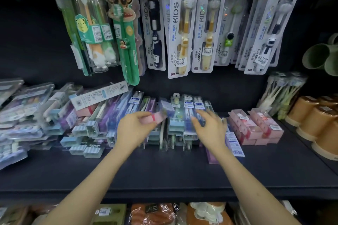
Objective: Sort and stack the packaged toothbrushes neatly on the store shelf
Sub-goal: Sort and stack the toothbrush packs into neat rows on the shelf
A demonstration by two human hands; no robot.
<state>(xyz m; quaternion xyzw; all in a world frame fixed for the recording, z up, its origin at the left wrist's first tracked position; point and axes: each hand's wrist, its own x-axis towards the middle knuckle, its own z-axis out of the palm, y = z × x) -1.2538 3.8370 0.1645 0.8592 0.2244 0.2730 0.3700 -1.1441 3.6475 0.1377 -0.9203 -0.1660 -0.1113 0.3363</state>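
The left hand point(134, 129) pinches a small pink toothbrush box point(161, 116) made of card, with a clear plastic end. The thumb and first fingers curl round the near end of the box. The far end sticks out past the fingertips and looks blurry. The box is up in the air, just above the packs that lie on the flat black shelf point(164, 170).

The right hand point(210, 129) holds nothing. Its fingers are spread and a little bent, loose. Right under those fingertips stands a row of blue and clear toothbrush packs point(190, 115). I cannot tell if the fingers touch them.

Off to the outer side of the right hand's fingers lies a neat pile of pink boxes point(256, 128) that look like the one held. Out past the left hand's fingers is a messy heap of mixed packs point(27, 115).

So this looks like the sorting step: one pink box is picked out and needs its home. I think the next move is to carry it across, past the right hand's fingers, to the pink pile. It should go down flat, lined up the same way as the others, and the fingers should let go softly so the pile does not slide.
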